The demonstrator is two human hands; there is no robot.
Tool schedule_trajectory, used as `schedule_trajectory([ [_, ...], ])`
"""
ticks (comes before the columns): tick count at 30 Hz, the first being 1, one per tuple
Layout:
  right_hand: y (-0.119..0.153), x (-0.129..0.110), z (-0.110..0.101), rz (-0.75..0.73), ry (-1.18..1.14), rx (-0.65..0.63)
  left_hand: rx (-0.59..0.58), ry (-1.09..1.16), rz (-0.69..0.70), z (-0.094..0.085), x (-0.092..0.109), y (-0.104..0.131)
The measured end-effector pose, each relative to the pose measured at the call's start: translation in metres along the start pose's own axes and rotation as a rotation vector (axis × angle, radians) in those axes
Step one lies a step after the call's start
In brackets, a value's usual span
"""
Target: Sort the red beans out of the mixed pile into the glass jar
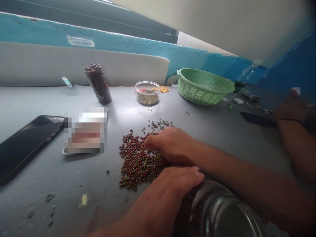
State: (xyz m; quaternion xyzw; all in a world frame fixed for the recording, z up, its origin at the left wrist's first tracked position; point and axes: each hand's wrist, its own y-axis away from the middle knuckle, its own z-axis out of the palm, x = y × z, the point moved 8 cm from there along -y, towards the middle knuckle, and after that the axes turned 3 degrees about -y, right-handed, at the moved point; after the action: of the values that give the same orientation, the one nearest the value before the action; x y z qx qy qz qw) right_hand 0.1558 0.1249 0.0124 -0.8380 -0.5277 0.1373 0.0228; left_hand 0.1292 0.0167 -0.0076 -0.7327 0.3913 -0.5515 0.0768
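A spread of mixed red and green beans [138, 158] lies on the grey table before me. My right hand [174, 143] rests at the right side of the beans, palm down with its fingers curled in. What is under those fingers is hidden. Closer to me, my left hand [168, 189] is wrapped over a clear jar [219, 210] lying tilted, its round base toward me. The jar's mouth is hidden behind my hands. Several green beans [160, 124] are scattered just beyond the main spread.
Farther back stand a tilted-looking clear container of dark beans [98, 85], a round tub of green beans [147, 95] and a green basket [204, 87]. Left are a phone [29, 141] and a blurred-out item [86, 131]. Another person's hand [293, 107] is at right.
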Motion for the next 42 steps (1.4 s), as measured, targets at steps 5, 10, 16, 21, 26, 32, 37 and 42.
schedule_trajectory([
  [5, -0.001, 0.0, 0.01, 0.017, 0.084, -0.112, -0.012, -0.012, 0.024, 0.002, 0.003, -0.002],
  [10, -0.005, 0.001, 0.019, 0.053, 0.134, -0.215, -0.035, -0.009, 0.033, 0.004, 0.002, -0.002],
  [16, -0.005, 0.002, 0.007, 0.102, 0.081, -0.182, -0.06, 0.051, 0.013, 0.001, 0.0, -0.001],
  [21, -0.002, 0.003, -0.014, 0.119, 0.064, -0.072, -0.062, 0.075, -0.08, 0.0, -0.009, 0.002],
  [26, 0.0, -0.001, 0.004, 0.033, 0.089, -0.206, -0.061, 0.104, -0.091, -0.001, -0.007, 0.001],
  [32, 0.002, 0.001, 0.006, 0.048, 0.079, -0.18, -0.079, 0.108, -0.051, 0.001, -0.004, 0.0],
  [37, 0.001, 0.002, 0.005, 0.077, 0.058, -0.196, -0.08, 0.091, -0.043, 0.005, -0.005, 0.0],
  [42, -0.001, 0.006, 0.011, 0.113, 0.055, -0.209, -0.084, 0.091, -0.04, 0.005, -0.007, 0.0],
])
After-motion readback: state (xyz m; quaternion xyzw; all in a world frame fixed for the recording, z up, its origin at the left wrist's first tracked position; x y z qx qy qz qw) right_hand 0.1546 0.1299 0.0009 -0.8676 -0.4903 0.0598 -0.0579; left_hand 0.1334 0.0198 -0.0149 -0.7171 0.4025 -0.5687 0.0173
